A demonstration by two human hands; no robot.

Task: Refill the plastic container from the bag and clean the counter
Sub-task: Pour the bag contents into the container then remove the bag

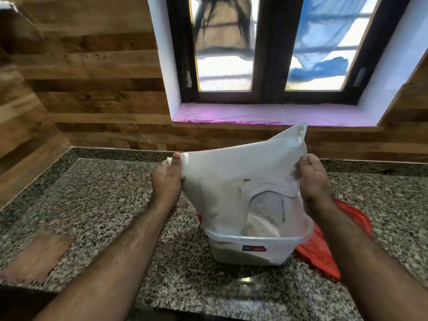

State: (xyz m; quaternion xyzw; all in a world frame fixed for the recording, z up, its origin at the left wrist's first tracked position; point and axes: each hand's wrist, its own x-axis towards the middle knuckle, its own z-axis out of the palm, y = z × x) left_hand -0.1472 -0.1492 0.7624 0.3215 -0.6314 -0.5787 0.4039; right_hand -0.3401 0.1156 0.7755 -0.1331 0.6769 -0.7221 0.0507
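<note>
A dark-framed window [266,49] sits above a pink-lined sill [266,114] and wood-panelled wall [92,77].

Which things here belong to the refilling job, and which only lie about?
Belong to the job:
- white plastic bag, held by left hand and right hand
- clear plastic container
- red plastic lid
- speckled granite counter

Lying about:
- brown flat piece

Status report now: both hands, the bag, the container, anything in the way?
Left hand and right hand grip the bag, upended. Its mouth sits in the container, flour going in. Red lid beside container, out of the way.
</note>
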